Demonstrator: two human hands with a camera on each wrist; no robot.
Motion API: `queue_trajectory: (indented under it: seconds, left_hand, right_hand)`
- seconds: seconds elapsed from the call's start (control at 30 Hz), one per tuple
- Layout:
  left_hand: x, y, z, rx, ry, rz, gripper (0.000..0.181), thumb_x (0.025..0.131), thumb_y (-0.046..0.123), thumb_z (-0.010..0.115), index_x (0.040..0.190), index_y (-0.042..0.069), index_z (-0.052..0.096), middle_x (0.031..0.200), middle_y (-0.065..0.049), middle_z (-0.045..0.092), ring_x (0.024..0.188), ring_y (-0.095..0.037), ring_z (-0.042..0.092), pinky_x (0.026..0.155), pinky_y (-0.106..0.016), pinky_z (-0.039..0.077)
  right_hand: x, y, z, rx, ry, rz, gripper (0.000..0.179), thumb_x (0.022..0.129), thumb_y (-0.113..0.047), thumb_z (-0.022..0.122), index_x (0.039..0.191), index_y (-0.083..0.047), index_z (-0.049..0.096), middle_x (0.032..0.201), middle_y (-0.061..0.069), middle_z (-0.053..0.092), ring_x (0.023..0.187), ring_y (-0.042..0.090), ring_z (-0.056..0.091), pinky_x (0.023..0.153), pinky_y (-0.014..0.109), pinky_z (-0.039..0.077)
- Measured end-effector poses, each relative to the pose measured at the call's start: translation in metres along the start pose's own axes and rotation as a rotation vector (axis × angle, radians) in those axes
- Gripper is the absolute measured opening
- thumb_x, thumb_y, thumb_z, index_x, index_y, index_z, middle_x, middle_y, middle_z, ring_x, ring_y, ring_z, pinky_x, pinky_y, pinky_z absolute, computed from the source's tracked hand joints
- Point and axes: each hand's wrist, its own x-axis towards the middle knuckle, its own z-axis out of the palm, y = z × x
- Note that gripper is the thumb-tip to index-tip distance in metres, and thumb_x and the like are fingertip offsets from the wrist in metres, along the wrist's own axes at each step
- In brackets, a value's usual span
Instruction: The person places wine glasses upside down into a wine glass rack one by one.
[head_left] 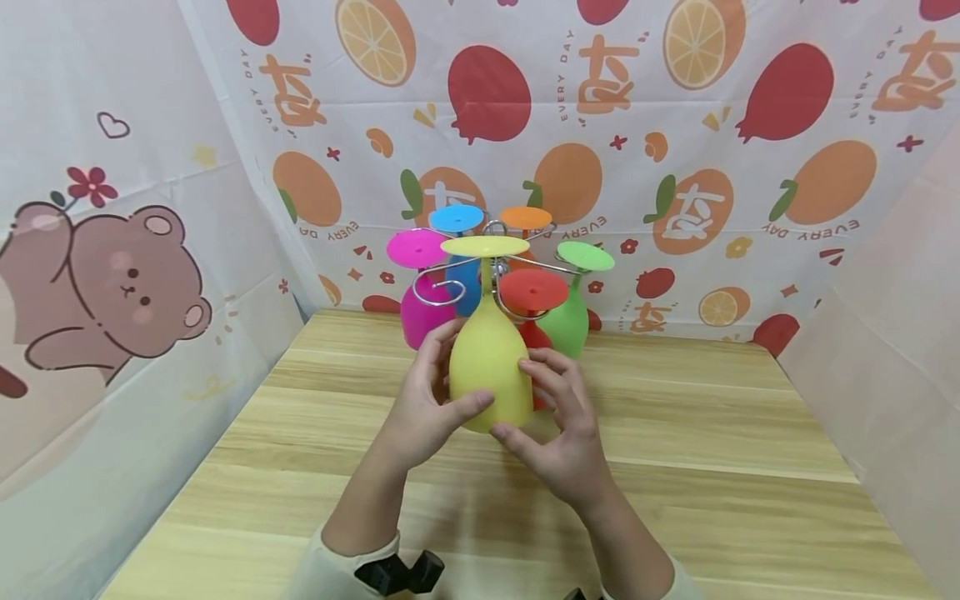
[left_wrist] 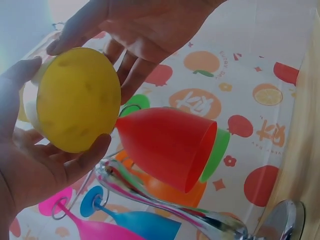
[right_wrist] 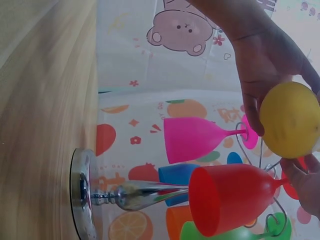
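Upside down at the front of a metal wire rack, a yellow plastic goblet has its round foot on top and its mouth facing down. My left hand grips the bowl's left side, thumb across the front. On the other side my right hand holds the bowl with its fingertips, thumb near the rim. Whether the yellow stem sits inside a rack hook is hard to tell. Both wrist views look up into the yellow bowl. Just right of it hangs a red goblet.
Pink, blue, orange and green goblets hang inverted around the rack. Its chrome post rises from a round base on the wooden table. Printed cloth stands behind and at the sides.
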Motion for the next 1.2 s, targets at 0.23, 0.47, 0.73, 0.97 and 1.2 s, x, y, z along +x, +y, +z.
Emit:
queue_trajectory:
  seconds: [0.23, 0.47, 0.73, 0.97, 1.2]
  left_hand:
    - [0.001, 0.004, -0.016, 0.089, 0.089, 0.017, 0.074, 0.084, 0.013, 0.076, 0.146, 0.023, 0.037, 0.136, -0.005, 0.049, 0.121, -0.029, 0.051, 0.085, -0.039, 0.058]
    - [0.000, 0.004, -0.031, 0.190, 0.124, 0.003, 0.075, 0.080, 0.009, 0.079, 0.143, 0.024, 0.041, 0.133, -0.004, 0.049, 0.119, -0.029, 0.050, 0.085, -0.046, 0.057]
    - [0.003, -0.005, -0.032, 0.278, 0.078, -0.058, 0.076, 0.078, 0.017, 0.084, 0.140, 0.025, 0.041, 0.133, 0.000, 0.048, 0.123, -0.026, 0.047, 0.086, -0.045, 0.057]
    - [0.007, -0.010, -0.033, 0.281, 0.080, -0.064, 0.076, 0.078, 0.018, 0.084, 0.140, 0.025, 0.041, 0.132, -0.001, 0.049, 0.122, -0.026, 0.048, 0.085, -0.045, 0.058]
    - [0.009, -0.012, -0.036, 0.273, 0.086, -0.077, 0.075, 0.078, 0.020, 0.084, 0.140, 0.026, 0.041, 0.133, -0.001, 0.049, 0.123, -0.026, 0.047, 0.086, -0.045, 0.058]
  right_hand:
    - [0.002, 0.003, -0.005, -0.104, 0.033, -0.019, 0.059, 0.077, 0.003, 0.077, 0.132, -0.005, 0.056, 0.135, 0.016, 0.049, 0.126, 0.025, 0.048, 0.096, 0.036, 0.054]
    - [0.006, 0.018, -0.014, -0.311, 0.157, 0.156, 0.064, 0.081, -0.016, 0.080, 0.139, -0.012, 0.052, 0.139, 0.004, 0.049, 0.129, 0.018, 0.045, 0.096, 0.044, 0.053]
    - [0.007, 0.038, -0.015, -0.272, 0.029, 0.467, 0.088, 0.082, -0.038, 0.079, 0.154, -0.022, 0.031, 0.153, -0.006, 0.036, 0.140, 0.020, 0.034, 0.093, 0.052, 0.053]
    - [0.006, 0.050, -0.012, -0.221, -0.008, 0.495, 0.089, 0.082, -0.036, 0.080, 0.154, -0.027, 0.027, 0.147, -0.005, 0.042, 0.135, 0.020, 0.040, 0.093, 0.049, 0.054]
    - [0.006, 0.052, -0.011, -0.184, -0.004, 0.496, 0.084, 0.084, -0.034, 0.078, 0.152, -0.027, 0.030, 0.143, -0.004, 0.045, 0.130, 0.020, 0.045, 0.094, 0.047, 0.054]
